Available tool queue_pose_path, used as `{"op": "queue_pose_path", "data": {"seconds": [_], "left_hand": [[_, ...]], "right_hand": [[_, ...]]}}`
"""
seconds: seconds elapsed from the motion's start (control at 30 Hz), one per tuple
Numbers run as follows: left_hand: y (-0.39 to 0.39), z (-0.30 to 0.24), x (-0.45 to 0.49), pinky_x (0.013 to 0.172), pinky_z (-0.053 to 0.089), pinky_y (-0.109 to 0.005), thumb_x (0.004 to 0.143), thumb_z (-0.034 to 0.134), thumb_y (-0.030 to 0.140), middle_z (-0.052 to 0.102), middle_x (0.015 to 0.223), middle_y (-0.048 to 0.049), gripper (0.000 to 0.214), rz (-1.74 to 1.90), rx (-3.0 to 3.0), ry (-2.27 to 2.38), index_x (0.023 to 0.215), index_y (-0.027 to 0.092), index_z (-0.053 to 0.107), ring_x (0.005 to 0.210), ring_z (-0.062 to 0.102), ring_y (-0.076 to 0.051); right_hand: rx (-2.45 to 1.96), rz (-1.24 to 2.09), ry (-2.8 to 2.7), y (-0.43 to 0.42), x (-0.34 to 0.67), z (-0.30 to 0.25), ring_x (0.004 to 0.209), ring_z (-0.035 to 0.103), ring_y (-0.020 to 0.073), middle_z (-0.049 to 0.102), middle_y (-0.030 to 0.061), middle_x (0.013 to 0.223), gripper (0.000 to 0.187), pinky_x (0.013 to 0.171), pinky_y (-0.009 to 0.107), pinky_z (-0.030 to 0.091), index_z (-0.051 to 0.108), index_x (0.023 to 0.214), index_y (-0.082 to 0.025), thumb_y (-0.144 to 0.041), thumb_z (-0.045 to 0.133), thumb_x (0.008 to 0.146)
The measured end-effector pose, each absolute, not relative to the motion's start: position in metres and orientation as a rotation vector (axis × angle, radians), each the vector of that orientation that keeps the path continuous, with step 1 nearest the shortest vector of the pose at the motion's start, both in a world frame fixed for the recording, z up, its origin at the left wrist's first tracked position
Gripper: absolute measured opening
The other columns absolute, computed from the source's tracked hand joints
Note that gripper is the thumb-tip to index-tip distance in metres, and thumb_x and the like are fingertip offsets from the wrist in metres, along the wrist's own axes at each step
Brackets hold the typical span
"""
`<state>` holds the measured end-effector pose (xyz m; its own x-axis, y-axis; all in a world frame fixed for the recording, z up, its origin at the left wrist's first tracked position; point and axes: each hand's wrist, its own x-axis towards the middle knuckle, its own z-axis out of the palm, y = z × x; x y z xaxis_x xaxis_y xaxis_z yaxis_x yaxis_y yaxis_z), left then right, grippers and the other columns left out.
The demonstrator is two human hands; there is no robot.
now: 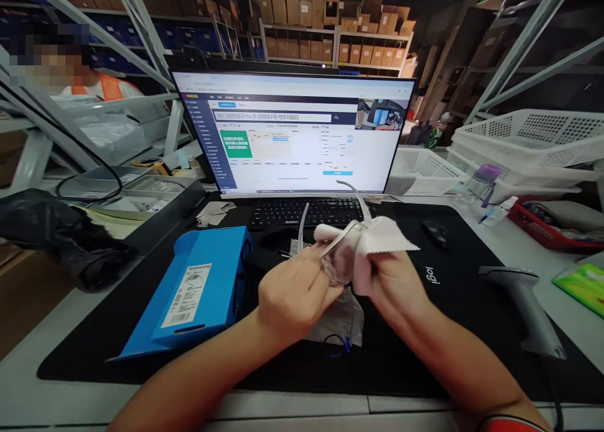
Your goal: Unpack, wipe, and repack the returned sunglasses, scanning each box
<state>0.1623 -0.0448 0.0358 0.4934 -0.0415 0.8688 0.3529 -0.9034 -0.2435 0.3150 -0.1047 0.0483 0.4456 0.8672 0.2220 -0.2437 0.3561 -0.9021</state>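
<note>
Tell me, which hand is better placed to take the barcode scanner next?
Probably the right hand: the barcode scanner lies on its side, and it holds only the cloth, while the left hand grips the glasses.

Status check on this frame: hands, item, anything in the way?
Left hand gripping clear glasses. Right hand pressing cloth on them. Grey pouch beneath, blue box beside.

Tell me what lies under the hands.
A grey pouch with a blue cord lies on the black mat. The left hand and right hand, holding glasses and a cloth, cover its top part, so whether it is open cannot be seen.
</note>
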Motion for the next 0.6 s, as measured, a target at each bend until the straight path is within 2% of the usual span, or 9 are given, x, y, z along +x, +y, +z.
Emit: {"op": "queue_pose_path", "data": {"seconds": [0.07,0.13,0.23,0.37,0.5,0.6], "left_hand": [[-0.044,0.038,0.158,0.058,0.054,-0.033,0.096,0.06,0.031,0.077,0.083,-0.0159,0.027,-1.4,-2.35,-0.324,0.085,0.01,0.072,0.078,0.073,-0.025],[-0.044,0.039,0.156,0.051,0.046,-0.032,0.097,0.055,0.027,0.073,0.074,-0.014,0.03,-1.452,-2.344,-0.346,0.073,0.013,0.068,0.066,0.068,-0.022],[-0.044,0.04,0.156,0.05,0.04,-0.031,0.096,0.054,0.024,0.072,0.075,-0.0146,0.03,-1.527,-2.369,-0.338,0.069,0.015,0.063,0.061,0.062,-0.019],[-0.047,0.04,0.157,0.049,0.034,-0.032,0.096,0.054,0.024,0.063,0.061,-0.0064,0.034,-1.553,-2.477,-0.365,0.063,0.019,0.058,0.052,0.053,-0.016],[-0.049,0.041,0.157,0.048,0.036,-0.03,0.092,0.058,0.02,0.063,0.061,-0.0054,0.03,-1.566,-2.587,-0.444,0.062,0.018,0.059,0.053,0.055,-0.016],[-0.049,0.042,0.157,0.049,0.04,-0.029,0.089,0.061,0.016,0.064,0.061,-0.0049,0.024,-1.564,-2.595,-0.486,0.065,0.017,0.062,0.054,0.057,-0.016]], "right_hand": [[-0.958,0.728,-0.891,-0.108,0.3,0.037,0.056,0.059,0.0173,0.067,-0.0002,0.061,0.023,0.06,0.034,0.057,0.067,0.066,-0.022,-0.036,0.085,0.067],[-0.976,0.56,-1.015,-0.111,0.288,0.028,0.055,0.058,0.0171,0.067,-0.0001,0.059,0.023,0.057,0.032,0.054,0.066,0.058,-0.021,-0.03,0.087,0.064],[-1.019,0.372,-1.095,-0.116,0.282,0.023,0.057,0.059,0.0177,0.068,0.0009,0.06,0.02,0.059,0.031,0.053,0.068,0.056,-0.022,-0.027,0.086,0.065],[-1.081,0.407,-1.069,-0.12,0.285,0.026,0.058,0.057,0.0173,0.067,0.0012,0.061,0.017,0.056,0.029,0.051,0.071,0.061,-0.022,-0.028,0.086,0.065],[-1.148,0.361,-1.058,-0.123,0.286,0.025,0.059,0.056,0.0178,0.062,0.0,0.057,0.026,0.058,0.031,0.051,0.062,0.053,-0.022,-0.025,0.086,0.062],[-1.203,0.301,-1.02,-0.122,0.288,0.023,0.071,0.061,0.0221,0.066,0.0022,0.064,0.026,0.067,0.034,0.054,0.062,0.054,-0.023,-0.023,0.087,0.061]]}}
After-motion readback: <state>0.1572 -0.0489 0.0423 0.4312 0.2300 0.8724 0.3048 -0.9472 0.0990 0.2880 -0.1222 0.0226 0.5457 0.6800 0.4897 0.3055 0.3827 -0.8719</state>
